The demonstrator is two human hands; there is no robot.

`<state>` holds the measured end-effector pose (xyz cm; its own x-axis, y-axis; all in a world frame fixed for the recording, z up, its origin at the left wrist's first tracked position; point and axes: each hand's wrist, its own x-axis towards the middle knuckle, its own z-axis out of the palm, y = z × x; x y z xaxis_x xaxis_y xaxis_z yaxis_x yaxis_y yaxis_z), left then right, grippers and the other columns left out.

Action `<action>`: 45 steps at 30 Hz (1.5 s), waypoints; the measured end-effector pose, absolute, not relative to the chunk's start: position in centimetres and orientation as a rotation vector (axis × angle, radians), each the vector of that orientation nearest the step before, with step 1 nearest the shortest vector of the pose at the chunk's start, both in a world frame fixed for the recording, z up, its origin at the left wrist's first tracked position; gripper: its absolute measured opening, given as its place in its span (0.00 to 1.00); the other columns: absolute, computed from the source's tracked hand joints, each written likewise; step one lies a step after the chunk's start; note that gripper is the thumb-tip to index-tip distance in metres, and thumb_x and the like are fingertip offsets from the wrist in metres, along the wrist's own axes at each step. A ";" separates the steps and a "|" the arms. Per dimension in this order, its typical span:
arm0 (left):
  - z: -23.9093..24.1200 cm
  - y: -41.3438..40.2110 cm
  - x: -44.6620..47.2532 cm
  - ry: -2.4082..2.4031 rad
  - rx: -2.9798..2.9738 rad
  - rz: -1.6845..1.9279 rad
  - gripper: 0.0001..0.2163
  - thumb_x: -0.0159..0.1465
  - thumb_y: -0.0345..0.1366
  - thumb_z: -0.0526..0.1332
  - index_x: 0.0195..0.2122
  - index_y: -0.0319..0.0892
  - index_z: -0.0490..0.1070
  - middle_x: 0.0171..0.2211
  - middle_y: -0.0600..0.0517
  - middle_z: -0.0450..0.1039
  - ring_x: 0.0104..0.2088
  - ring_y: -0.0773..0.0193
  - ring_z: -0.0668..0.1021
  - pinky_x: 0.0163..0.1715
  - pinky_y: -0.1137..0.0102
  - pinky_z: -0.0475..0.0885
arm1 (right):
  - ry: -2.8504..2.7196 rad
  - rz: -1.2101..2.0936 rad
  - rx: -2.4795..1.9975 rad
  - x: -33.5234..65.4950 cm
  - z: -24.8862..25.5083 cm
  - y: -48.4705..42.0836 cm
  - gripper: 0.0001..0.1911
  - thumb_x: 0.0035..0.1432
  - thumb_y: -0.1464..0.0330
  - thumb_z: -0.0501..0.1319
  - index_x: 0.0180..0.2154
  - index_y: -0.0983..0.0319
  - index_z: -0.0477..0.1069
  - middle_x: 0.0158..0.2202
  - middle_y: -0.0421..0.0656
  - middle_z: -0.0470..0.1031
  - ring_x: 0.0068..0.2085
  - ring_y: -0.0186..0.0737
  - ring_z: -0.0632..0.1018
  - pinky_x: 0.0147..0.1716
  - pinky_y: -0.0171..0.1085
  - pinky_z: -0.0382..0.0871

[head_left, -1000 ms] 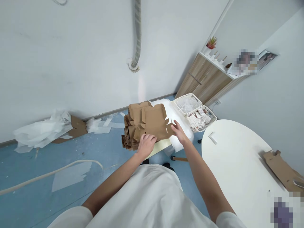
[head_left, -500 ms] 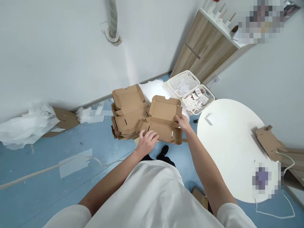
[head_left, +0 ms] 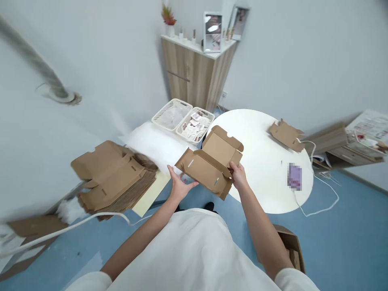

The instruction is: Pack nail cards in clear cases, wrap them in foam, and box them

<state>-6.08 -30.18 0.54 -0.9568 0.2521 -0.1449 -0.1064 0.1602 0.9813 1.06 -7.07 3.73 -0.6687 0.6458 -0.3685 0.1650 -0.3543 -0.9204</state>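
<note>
An unfolded brown cardboard mailer box (head_left: 209, 161) is held in front of me, tilted, with its lid panel pointing away toward the round table. My right hand (head_left: 239, 176) pinches its right side near the crease between lid and base. By the near left edge is my left hand (head_left: 179, 189), thumb and fingers spread; some fingertips are partly hidden by the cardboard, and I cannot tell how firmly they touch it. To the left lies a thick stack of flat brown mailer boxes (head_left: 113, 178), the top one opened out.
White sheets (head_left: 157, 143) lie behind the stack, beside two white baskets (head_left: 182, 130) with bags and printed cards. A white round table (head_left: 257, 178) at right bears another cardboard box (head_left: 286, 135). Below it stands an open carton (head_left: 287, 234). A pale cable (head_left: 75, 222) crosses at left.
My view has turned right, toward the round table. The mailer box has come away from the stack, held in my right hand. My left hand's fingers have spread at its near left edge.
</note>
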 end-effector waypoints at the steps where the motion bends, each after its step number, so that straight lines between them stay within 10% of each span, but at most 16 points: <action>1: 0.3 -28.7 -5.6 2.016 0.169 1.881 0.59 0.38 0.38 0.71 0.59 0.58 0.23 0.62 0.39 0.34 0.48 0.55 0.70 0.41 0.61 0.70 | -1.521 2.069 -1.088 2.6 3.4 -5.9 0.16 0.47 0.59 0.59 0.38 0.60 0.66 0.32 0.40 0.76 0.31 0.38 0.76 0.29 0.37 0.70; 5: -0.3 -23.5 -3.2 1.681 0.345 1.727 0.48 0.40 0.36 0.70 0.59 0.51 0.41 0.53 0.42 0.58 0.35 0.65 0.75 0.36 0.64 0.73 | -1.439 1.854 -1.180 8.1 1.7 -1.9 0.16 0.49 0.61 0.57 0.40 0.58 0.64 0.37 0.40 0.75 0.34 0.39 0.76 0.31 0.39 0.71; 13: -0.3 -16.7 -0.1 1.531 0.142 1.313 0.22 0.52 0.46 0.62 0.46 0.43 0.62 0.43 0.45 0.69 0.36 0.63 0.75 0.36 0.66 0.69 | -1.381 1.639 -1.268 15.2 -0.6 3.4 0.20 0.50 0.60 0.55 0.44 0.61 0.63 0.43 0.46 0.73 0.40 0.42 0.75 0.37 0.42 0.69; 28: -4.1 -13.3 -1.8 1.539 -0.020 1.237 0.19 0.51 0.41 0.64 0.42 0.41 0.62 0.29 0.52 0.71 0.27 0.70 0.75 0.34 0.69 0.70 | -1.366 1.615 -1.434 14.1 -1.9 6.7 0.16 0.49 0.57 0.54 0.34 0.62 0.69 0.35 0.42 0.74 0.34 0.38 0.73 0.33 0.36 0.64; 37: -5.1 -12.8 -3.1 1.936 0.413 1.151 0.47 0.49 0.38 0.66 0.61 0.43 0.32 0.43 0.46 0.66 0.34 0.63 0.74 0.39 0.63 0.69 | -1.437 1.453 -1.635 12.9 -3.2 9.7 0.18 0.41 0.67 0.59 0.38 0.62 0.67 0.32 0.41 0.75 0.31 0.37 0.75 0.32 0.36 0.65; 45: -4.4 -11.4 -5.5 2.133 1.732 0.464 0.17 0.54 0.26 0.57 0.45 0.48 0.67 0.49 0.45 0.63 0.52 0.51 0.62 0.53 0.53 0.48 | -1.351 1.463 -1.683 12.1 -3.8 10.4 0.14 0.44 0.65 0.57 0.35 0.63 0.68 0.28 0.40 0.74 0.28 0.35 0.75 0.31 0.35 0.65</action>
